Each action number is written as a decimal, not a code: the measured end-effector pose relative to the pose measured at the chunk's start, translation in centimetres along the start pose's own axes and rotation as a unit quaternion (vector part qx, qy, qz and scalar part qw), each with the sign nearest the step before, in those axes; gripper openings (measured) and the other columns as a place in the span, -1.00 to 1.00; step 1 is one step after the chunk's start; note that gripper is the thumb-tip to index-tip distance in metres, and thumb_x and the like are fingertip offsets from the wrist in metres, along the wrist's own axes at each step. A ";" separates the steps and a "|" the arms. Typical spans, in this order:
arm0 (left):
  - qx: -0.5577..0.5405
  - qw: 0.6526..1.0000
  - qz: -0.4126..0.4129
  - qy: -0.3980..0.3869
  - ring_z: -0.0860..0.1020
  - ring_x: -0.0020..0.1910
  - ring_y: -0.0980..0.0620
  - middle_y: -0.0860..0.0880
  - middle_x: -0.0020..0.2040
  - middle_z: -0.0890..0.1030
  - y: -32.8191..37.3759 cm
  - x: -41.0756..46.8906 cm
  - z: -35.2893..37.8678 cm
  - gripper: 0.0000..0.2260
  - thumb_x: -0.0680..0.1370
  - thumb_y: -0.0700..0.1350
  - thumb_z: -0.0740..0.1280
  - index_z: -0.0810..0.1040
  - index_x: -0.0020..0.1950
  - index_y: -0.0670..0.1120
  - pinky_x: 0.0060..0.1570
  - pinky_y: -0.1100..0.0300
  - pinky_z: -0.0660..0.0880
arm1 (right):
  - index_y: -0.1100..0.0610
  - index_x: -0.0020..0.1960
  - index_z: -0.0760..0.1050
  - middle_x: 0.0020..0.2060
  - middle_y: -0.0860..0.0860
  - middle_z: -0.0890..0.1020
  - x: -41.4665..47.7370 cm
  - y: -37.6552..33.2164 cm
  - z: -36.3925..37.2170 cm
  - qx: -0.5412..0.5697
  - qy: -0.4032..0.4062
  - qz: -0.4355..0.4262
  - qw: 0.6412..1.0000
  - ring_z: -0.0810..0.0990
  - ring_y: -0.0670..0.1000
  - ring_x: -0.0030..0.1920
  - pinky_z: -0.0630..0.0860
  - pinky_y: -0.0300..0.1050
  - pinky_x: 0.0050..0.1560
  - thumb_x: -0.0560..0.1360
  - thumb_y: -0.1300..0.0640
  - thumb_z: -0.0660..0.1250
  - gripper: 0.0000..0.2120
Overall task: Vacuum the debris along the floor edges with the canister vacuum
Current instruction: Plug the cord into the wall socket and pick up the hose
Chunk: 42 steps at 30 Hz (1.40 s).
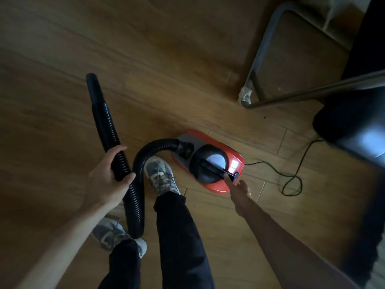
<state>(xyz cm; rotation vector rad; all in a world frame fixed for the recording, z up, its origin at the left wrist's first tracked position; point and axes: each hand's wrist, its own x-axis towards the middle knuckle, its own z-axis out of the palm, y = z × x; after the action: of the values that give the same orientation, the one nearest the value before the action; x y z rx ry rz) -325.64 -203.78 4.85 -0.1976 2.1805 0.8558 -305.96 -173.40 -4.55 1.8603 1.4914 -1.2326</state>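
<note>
Just ahead of the right grip point(239, 193) sits the vacuum point(210, 161), one straight finger on its rear button point(235, 174); left grip point(108, 176) is wrapped round the hose point(104, 122). I'd press square and firm, hose held steady.

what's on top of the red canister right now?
On the canister: a black dome cover with a carry handle, and the right hand, forefinger touching the handle's rear end. Whatever sits under the fingertip is hidden.

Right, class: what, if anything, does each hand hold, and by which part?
The left hand grips the black hose on its ribbed stretch, below the smooth nozzle. The right hand holds nothing; a finger touches the canister vacuum.
</note>
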 end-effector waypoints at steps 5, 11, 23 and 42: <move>-0.020 1.000 -0.012 -0.010 0.58 0.02 -0.01 0.09 0.07 0.55 -1.3 0.1 1.8 -0.46 0.48 -0.16 0.48 0.38 0.35 0.21 -0.02 0.07 0.54 | 0.00 0.20 0.58 0.09 -0.01 0.70 2.5 1.4 -0.3 0.028 -0.073 -0.069 0.995 0.63 0.04 0.16 0.56 -0.06 0.14 0.16 -0.35 0.54 -0.29; -0.011 0.998 0.014 -0.055 0.63 0.05 -0.03 0.25 0.09 0.54 -1.1 0.6 3.1 -0.42 0.45 -0.14 0.51 0.36 0.27 0.37 0.07 -0.11 0.59 | 0.08 0.26 0.57 0.18 0.09 0.66 3.7 2.3 -0.7 0.084 -0.125 -0.080 0.985 0.59 0.16 0.26 0.45 0.15 0.37 0.16 -0.27 0.63 -0.22; 0.023 0.996 0.066 -0.058 0.49 -0.08 0.34 0.29 -0.01 0.52 1.1 1.5 6.2 -0.45 0.44 -0.18 0.52 0.43 0.34 0.17 -0.14 0.53 0.36 | 0.11 0.25 0.58 0.14 0.03 0.69 2.9 1.4 -0.6 0.095 -0.141 -0.073 0.983 0.62 0.05 0.21 0.47 0.08 0.36 0.22 -0.19 0.59 -0.31; 0.015 0.995 0.069 -0.074 0.55 -0.04 0.19 0.26 0.02 0.51 0.2 1.6 6.8 -0.46 0.46 -0.21 0.50 0.43 0.34 0.15 -0.14 0.43 0.43 | 0.14 0.43 0.40 0.21 -0.02 0.61 2.4 -0.3 -1.6 0.087 -0.188 -0.030 0.978 0.58 -0.10 0.22 0.52 -0.24 0.07 0.33 -0.11 0.59 -0.22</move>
<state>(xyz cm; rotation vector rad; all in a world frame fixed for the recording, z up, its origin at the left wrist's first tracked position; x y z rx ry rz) -322.68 -199.12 0.61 0.0317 2.0840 0.8846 -305.68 -170.76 -5.76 1.5762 1.2733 -1.6833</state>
